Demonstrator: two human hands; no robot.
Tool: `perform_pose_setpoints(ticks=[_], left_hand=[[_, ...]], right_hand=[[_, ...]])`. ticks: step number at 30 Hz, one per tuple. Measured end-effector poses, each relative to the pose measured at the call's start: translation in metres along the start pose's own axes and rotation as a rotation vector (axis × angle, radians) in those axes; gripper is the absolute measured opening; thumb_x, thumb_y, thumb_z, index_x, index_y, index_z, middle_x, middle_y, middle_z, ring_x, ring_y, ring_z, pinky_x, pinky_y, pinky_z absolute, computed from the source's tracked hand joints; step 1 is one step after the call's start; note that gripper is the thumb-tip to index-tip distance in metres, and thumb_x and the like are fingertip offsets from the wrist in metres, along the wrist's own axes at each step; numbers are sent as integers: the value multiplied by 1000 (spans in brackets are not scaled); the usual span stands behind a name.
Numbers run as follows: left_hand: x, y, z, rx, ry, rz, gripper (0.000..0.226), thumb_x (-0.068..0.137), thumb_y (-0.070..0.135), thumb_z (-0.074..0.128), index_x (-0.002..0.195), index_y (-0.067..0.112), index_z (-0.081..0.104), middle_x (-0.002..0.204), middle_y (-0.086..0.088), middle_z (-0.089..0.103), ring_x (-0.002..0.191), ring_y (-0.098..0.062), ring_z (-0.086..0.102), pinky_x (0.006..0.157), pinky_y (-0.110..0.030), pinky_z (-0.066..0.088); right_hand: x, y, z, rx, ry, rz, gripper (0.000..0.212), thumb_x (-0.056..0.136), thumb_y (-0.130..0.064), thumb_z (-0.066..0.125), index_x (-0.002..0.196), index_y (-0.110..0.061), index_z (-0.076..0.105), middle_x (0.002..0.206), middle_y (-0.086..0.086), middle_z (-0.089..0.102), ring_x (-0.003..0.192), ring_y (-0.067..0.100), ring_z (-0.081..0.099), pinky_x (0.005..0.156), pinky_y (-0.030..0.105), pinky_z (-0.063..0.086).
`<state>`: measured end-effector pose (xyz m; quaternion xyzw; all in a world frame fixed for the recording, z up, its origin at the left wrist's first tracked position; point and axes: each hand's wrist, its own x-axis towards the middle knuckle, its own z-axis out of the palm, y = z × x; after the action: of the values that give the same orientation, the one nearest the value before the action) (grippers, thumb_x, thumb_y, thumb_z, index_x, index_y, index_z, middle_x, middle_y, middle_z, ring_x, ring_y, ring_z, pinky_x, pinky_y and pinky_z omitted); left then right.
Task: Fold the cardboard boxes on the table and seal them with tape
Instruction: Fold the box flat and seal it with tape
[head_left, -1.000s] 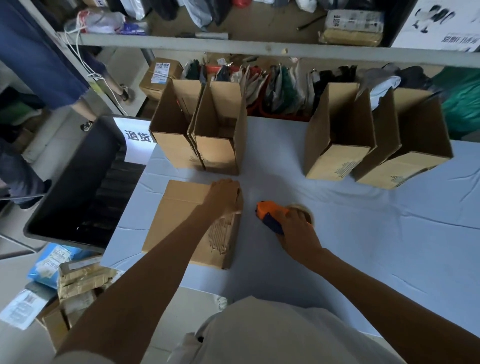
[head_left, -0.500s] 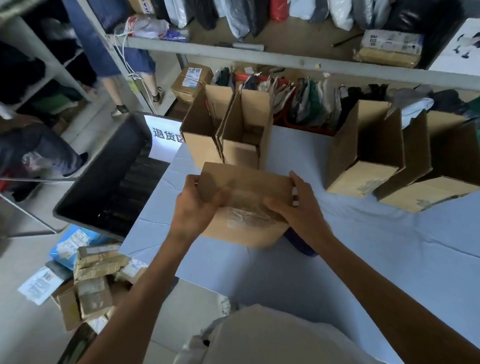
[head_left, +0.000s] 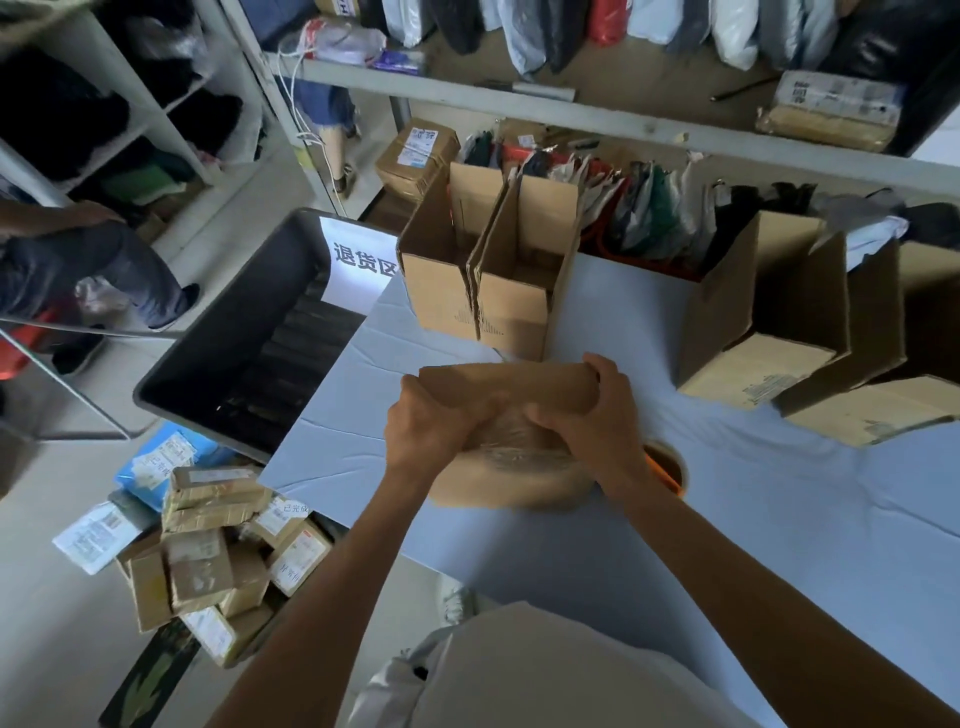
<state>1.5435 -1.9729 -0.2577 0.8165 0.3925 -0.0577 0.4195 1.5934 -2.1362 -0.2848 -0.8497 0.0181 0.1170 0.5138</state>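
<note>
I hold a brown cardboard box (head_left: 511, 395) just above the blue-covered table (head_left: 779, 509), its taped side towards me. My left hand (head_left: 434, 421) grips its left side and my right hand (head_left: 592, 415) grips its right side, thumbs on the near face. The box is motion-blurred. The tape dispenser (head_left: 667, 465), orange with a tape roll, lies on the table behind my right wrist, mostly hidden. Two open boxes (head_left: 488, 291) stand at the table's far left, and two more open boxes (head_left: 789, 332) stand at the far right.
A black bin (head_left: 234, 338) with a white sign sits left of the table. Taped parcels (head_left: 208, 545) are piled on the floor below it. Shelves with bags and clothes run along the back. A person's legs (head_left: 88, 280) stand at far left.
My right hand left the tape dispenser and both hands lifted the box off the table; they now grip it at both sides with the box turned. The camera view shifted left.
</note>
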Motion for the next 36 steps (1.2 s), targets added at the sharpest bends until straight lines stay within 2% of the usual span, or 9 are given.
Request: perform_pose_setpoints(ticks=[3, 7, 9, 12, 20, 23, 26, 31, 36], left_hand=[[1, 2, 2, -14, 26, 40, 89, 62, 57, 79, 126, 9, 40, 124, -10, 54, 112, -32, 53, 92, -45, 48], [4, -8, -2, -128, -2, 57, 67, 77, 46, 72, 125, 10, 41, 125, -9, 53, 110, -30, 52, 92, -45, 48], [5, -8, -3, -145, -22, 62, 73, 77, 50, 70, 130, 11, 39, 129, -8, 51, 113, -29, 51, 94, -45, 47], [4, -2, 0, -22, -29, 48, 94, 63, 56, 79, 132, 12, 34, 126, -6, 50, 114, -30, 51, 92, -42, 48], [20, -6, -9, -142, -32, -28, 84, 71, 41, 77, 131, 8, 29, 124, -11, 47, 105, -29, 53, 90, -42, 50], [13, -9, 0, -24, 138, 361, 80, 75, 49, 72, 138, 22, 31, 134, -9, 32, 120, -26, 35, 100, -39, 38], [7, -17, 9, 181, 162, 889, 43, 77, 54, 58, 109, 26, 65, 113, 3, 57, 107, -16, 42, 91, -36, 45], [14, -26, 17, 81, 184, 861, 17, 72, 38, 70, 82, 25, 73, 84, 12, 60, 87, -18, 57, 66, -33, 50], [17, -26, 21, 39, 220, 807, 12, 65, 21, 82, 72, 25, 73, 69, 20, 52, 79, -18, 57, 62, -34, 50]], right_hand=[[-4, -2, 10, -159, 89, -57, 95, 57, -48, 83, 133, -24, 31, 113, -11, 30, 105, 11, 35, 86, 29, 37], [2, -1, 5, 154, 58, 32, 60, 74, -14, 73, 126, -25, 45, 114, -7, 41, 109, 19, 46, 82, 27, 43], [4, 1, 3, 181, 76, 32, 51, 80, -18, 69, 126, -24, 47, 113, -6, 45, 110, 19, 48, 78, 20, 41], [5, -1, 7, -59, 86, 2, 76, 64, -46, 80, 126, -23, 40, 115, -5, 42, 104, 14, 44, 85, 28, 42], [2, -4, -8, -17, -147, -271, 59, 82, -31, 71, 135, -28, 46, 121, -12, 47, 111, 8, 49, 95, 25, 42], [2, 9, -3, -186, -134, -436, 40, 83, -47, 63, 115, -25, 65, 127, -3, 52, 114, 12, 51, 100, 28, 41], [13, 20, -1, -386, -6, -608, 41, 89, -50, 49, 107, -19, 70, 118, 3, 64, 116, 20, 54, 105, 45, 36], [5, 18, 1, -409, 4, -805, 34, 85, -40, 56, 101, -16, 74, 103, -4, 70, 97, 13, 61, 81, 26, 50], [8, 22, -4, -166, -49, -665, 26, 76, -29, 72, 98, -13, 75, 102, -1, 72, 99, 8, 62, 93, 16, 44]])
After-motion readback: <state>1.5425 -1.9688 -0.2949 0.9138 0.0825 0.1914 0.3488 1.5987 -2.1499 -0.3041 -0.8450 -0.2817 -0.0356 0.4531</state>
